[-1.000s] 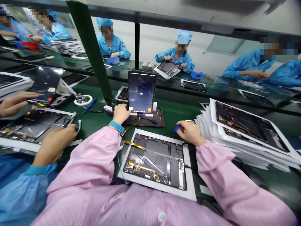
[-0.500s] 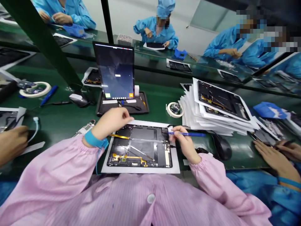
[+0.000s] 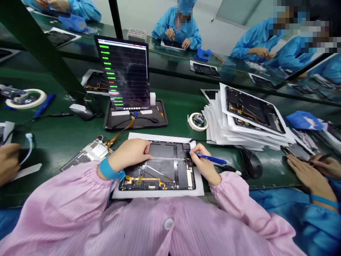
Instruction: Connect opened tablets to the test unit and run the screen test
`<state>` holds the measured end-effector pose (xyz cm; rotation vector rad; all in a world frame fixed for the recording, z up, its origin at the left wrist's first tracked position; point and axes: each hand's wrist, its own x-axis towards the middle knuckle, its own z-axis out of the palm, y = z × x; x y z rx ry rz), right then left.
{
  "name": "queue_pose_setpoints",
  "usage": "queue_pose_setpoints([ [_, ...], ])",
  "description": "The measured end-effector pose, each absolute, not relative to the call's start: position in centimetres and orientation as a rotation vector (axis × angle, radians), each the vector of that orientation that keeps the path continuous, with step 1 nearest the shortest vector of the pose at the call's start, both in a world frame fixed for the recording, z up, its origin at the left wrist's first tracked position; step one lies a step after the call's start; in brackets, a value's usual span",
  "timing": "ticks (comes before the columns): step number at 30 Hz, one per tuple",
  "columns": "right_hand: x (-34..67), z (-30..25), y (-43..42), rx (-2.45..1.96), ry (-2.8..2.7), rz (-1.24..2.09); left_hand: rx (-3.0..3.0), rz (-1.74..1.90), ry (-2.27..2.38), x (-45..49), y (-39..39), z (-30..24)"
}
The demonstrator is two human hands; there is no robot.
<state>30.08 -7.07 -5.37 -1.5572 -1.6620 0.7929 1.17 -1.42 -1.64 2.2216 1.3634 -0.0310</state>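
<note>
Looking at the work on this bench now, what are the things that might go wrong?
The right hand holds a blue tool with its tip at the open tablet, near small parts; a slip might scratch or damage them.

The left hand is close to the orange ribbon cable leading from the standing screen, so it could perhaps tug it.

The stack of paper and tablets looks uneven; a bump may make it slide.

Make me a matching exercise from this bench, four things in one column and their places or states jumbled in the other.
1. blue tool
2. upright screen
3. tape roll
4. left hand

A. beside the tall stack
B. in the right hand
C. over the left half of the open device
D. showing green text lines

Pairs: 1-B, 2-D, 3-A, 4-C
</note>
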Motion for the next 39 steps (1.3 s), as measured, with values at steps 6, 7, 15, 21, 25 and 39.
queue_pose_setpoints([
  [6, 30.3, -5.4, -7.2, -1.557, -1.684, 0.722, 2.226, -0.044, 1.336, 1.0, -1.3, -1.7],
  [7, 30.4, -5.2, -7.1, -1.553, -1.690, 0.745, 2.217, -0.048, 1.328, 0.9, -1.3, -1.6],
  [15, 28.7, -2.2, -1.3, -1.529, -2.129, 0.250, 2.038, -0.143, 1.128, -0.1, -0.8, -0.5],
  [21, 29.1, -1.5, 7.9, -1.579, -2.297, -0.169, 1.921, -0.163, 1.035, -0.8, -0.1, -0.8],
  [25, 31.2, -0.4, 13.8, -1.803, -2.109, -0.231, 1.867, -0.139, 1.028, -0.9, 0.1, -1.1],
  [39, 24.3, -0.9, 1.1, -1.673, -2.637, 0.156, 1.830, -0.065, 0.992, -1.2, 0.5, -1.5],
])
